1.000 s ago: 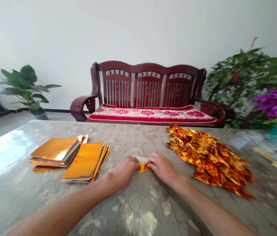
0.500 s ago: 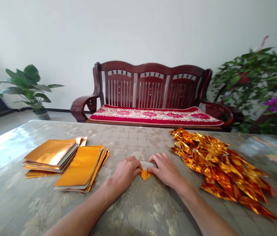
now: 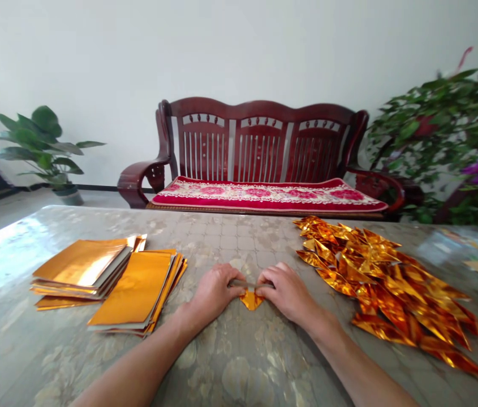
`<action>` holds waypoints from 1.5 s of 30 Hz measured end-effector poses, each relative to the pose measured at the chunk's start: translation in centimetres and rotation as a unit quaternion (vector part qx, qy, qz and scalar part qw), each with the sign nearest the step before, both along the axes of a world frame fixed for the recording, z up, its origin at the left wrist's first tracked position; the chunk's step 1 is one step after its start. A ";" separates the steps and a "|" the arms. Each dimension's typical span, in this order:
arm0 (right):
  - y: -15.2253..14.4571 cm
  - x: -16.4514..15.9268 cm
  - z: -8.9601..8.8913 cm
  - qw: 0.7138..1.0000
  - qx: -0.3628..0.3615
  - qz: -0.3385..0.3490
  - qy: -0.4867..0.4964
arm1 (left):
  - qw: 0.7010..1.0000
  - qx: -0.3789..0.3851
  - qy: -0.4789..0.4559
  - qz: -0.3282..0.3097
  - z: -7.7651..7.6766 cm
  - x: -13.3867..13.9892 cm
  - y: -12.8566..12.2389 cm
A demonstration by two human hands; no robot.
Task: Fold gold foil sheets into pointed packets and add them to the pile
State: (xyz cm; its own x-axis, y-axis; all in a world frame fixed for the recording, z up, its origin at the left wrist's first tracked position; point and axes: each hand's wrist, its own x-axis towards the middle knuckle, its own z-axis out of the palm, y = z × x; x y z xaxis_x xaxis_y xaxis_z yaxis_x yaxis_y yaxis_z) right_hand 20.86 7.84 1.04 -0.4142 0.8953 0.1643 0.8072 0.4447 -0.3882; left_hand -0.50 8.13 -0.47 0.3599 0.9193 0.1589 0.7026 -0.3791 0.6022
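Between my two hands, at the middle of the table, is a small folded sheet of gold foil paper [image 3: 250, 301]. Its lower part shows a gold point towards me, with a narrow pale strip along the top. My left hand [image 3: 217, 288] pinches its left end between thumb and fingers. On the other side my right hand [image 3: 283, 291] grips the right end the same way. Both ends of the paper are hidden by the fingers.
Two stacks of flat gold foil paper [image 3: 137, 285] lie on the left. A heap of folded gold foil pieces [image 3: 374, 277] spreads over the right. Clear plastic wrapping [image 3: 453, 246] sits behind it. Beyond the patterned table [image 3: 239, 373] stands a wooden bench [image 3: 259, 147].
The pale upper part of the paper has narrowed to a thin strip as it is folded over. Both hands stay gripping its ends. The camera view has shifted slightly.
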 end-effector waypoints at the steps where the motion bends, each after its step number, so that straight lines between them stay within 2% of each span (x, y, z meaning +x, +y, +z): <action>1: -0.1 0.0 -0.1 1.000 0.010 0.005 0.003 | 1.000 0.004 -0.003 -0.004 0.0 0.0 -0.1; 5: -0.6 0.0 -0.3 0.997 0.075 0.026 -0.006 | 0.996 0.072 0.024 -0.042 0.1 0.0 -0.6; 9: -1.0 0.3 -0.3 0.989 0.128 0.060 -0.043 | 0.980 0.146 0.116 -0.075 0.6 -0.2 -1.2; 12: -1.1 0.5 -0.5 0.982 0.150 0.091 -0.062 | 0.965 0.174 0.171 -0.095 0.8 -0.2 -1.6; 20: -1.5 0.8 -0.3 0.978 0.150 0.130 -0.064 | 0.951 0.150 0.249 -0.101 1.9 0.3 -2.9; 26: -1.6 0.1 -0.4 0.989 0.132 0.066 -0.030 | 0.949 0.100 0.289 -0.069 2.4 1.6 -4.3; 30: -1.3 -0.5 -0.9 0.996 0.092 -0.013 0.002 | 0.953 0.087 0.287 -0.051 2.2 2.1 -4.3; 32: -1.2 -0.6 -0.9 0.997 0.072 -0.029 0.009 | 0.959 0.077 0.272 -0.032 2.3 2.0 -3.9; 37: -0.9 0.2 -0.6 0.999 0.041 -0.006 0.006 | 0.982 0.031 0.182 0.026 2.3 1.2 -2.6; 41: -0.8 0.8 -0.5 0.999 0.025 0.025 0.006 | 0.988 0.028 0.147 0.020 1.9 0.3 -2.1; 45: -0.7 0.9 -0.5 0.999 0.024 0.029 0.010 | 0.990 0.023 0.139 0.015 1.7 0.0 -2.1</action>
State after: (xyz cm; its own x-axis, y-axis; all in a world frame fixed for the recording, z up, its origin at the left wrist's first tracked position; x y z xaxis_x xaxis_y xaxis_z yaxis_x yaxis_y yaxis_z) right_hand 21.78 7.09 0.53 -0.4621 0.8605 0.2144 0.7716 0.5093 -0.3810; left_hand -0.52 6.01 1.24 0.3678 0.9247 0.0986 0.8506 -0.3774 0.3661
